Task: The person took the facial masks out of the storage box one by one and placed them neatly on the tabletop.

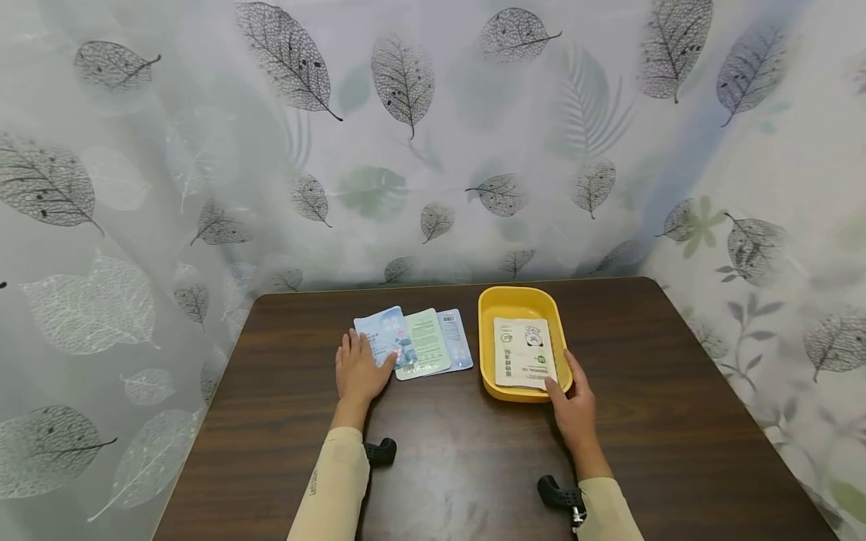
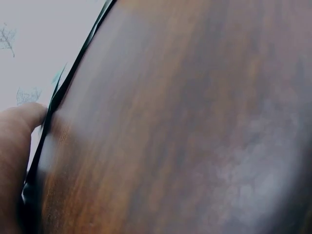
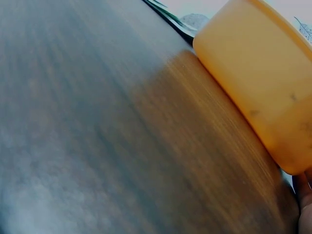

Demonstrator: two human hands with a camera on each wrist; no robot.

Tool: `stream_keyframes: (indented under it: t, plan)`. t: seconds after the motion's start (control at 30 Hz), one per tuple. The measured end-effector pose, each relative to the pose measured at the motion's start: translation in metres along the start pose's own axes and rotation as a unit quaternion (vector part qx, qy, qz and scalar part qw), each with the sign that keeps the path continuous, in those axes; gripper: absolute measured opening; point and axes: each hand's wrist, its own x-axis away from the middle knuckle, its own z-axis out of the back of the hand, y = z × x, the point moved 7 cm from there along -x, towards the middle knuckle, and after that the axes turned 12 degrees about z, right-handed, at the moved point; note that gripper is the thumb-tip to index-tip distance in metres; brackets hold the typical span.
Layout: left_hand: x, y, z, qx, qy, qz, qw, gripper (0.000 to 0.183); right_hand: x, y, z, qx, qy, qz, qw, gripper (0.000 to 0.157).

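In the head view, my left hand (image 1: 361, 368) lies on the table with its fingers spread. Its fingertips and thumb touch the near-left edges of a light blue sachet (image 1: 382, 334). That sachet overlaps a pale green sachet (image 1: 425, 342), which partly covers another blue sachet (image 1: 455, 338). A yellow plastic basin (image 1: 517, 297) stands to their right. Inside lies a cream packet (image 1: 522, 352) with a panda drawing and "ESSENTIAL OIL" print. At the near right corner, my right hand (image 1: 575, 409) grips the basin's rim, thumb over the top and fingers along the outer wall.
A dark brown wood-grain table (image 1: 446, 451) carries everything. Curtains with a leaf print (image 1: 433, 150) hang behind it and along both sides. Black wrist-worn mounts (image 1: 381, 452) sit at both sleeves, close over the table.
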Motion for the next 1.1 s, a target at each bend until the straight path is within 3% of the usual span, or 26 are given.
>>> stream_keyframes:
  t: [1.1]
  plan:
    - [0.0008, -0.0010, -0.0030, 0.017, 0.015, 0.003, 0.9997, 0.098, -0.0011, -0.0018, 0.0016, -0.008, 0.002, 0.006, 1.000, 0.067]
